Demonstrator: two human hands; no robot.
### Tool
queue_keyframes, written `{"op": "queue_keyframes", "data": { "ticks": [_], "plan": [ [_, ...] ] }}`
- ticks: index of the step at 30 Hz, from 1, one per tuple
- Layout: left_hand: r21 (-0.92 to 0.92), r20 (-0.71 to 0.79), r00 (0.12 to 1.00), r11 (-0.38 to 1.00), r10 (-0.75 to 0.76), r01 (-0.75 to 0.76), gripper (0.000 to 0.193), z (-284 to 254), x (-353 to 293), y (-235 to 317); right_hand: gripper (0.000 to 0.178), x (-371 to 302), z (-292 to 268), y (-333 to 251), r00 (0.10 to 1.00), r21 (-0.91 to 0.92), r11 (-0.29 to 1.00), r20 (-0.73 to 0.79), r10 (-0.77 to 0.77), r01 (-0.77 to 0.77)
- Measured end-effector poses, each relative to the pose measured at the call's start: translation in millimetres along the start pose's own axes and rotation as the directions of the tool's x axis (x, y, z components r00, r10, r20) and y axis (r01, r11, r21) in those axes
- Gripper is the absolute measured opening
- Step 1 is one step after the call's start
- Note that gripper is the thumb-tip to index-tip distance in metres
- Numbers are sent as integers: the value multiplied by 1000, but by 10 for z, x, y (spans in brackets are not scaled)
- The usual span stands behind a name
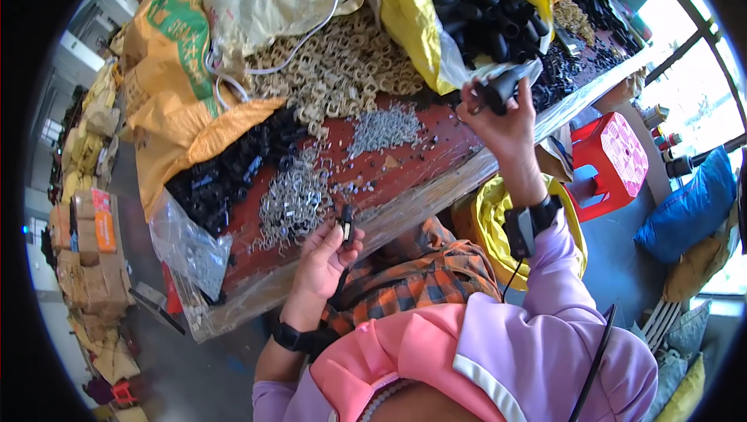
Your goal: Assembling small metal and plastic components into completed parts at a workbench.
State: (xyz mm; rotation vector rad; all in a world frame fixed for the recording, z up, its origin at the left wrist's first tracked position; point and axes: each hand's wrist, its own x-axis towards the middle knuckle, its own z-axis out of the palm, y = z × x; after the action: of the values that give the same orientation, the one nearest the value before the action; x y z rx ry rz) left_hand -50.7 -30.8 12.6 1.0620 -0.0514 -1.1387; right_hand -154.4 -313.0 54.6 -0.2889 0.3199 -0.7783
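My left hand (323,262) pinches a small black plastic part (347,224) with a pale strip on it, just off the table's near edge. My right hand (506,122) is raised at the mouth of a yellow bag (408,14), its fingers closed round a hollow black plastic piece (502,89). Inside that bag lie several similar black tubular pieces (486,14). Closest to my left hand on the table is a pile of silvery metal clips (294,203). Farther in lies a heap of small grey metal bits (385,129).
The red-topped table (459,146) has a worn wooden edge. Beige ring-shaped parts (334,60) spread across its back, with black parts (233,177) by an orange sack (167,72). A yellow-lined bin (486,220) and red stool (611,161) stand at the right.
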Motion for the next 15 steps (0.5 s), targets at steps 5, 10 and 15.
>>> {"op": "queue_keyframes", "data": {
  "ticks": [5, 10, 15],
  "plan": [
    [24, 12, 993, 993, 115, -115, 22, 6, -34, 164, 39, -302, -159, 480, 762, -24, 838, 401, 508, -546],
    [109, 61, 991, 986, 116, -122, 23, 118, -79, 243, 39, -520, -41, 733, 679, -802, 487, 144, 720, -347],
    [236, 100, 993, 969, 58, -80, 23, 114, -73, 303, 36, -562, 53, 895, 637, -819, 157, 536, 554, 552]
  ]
}}
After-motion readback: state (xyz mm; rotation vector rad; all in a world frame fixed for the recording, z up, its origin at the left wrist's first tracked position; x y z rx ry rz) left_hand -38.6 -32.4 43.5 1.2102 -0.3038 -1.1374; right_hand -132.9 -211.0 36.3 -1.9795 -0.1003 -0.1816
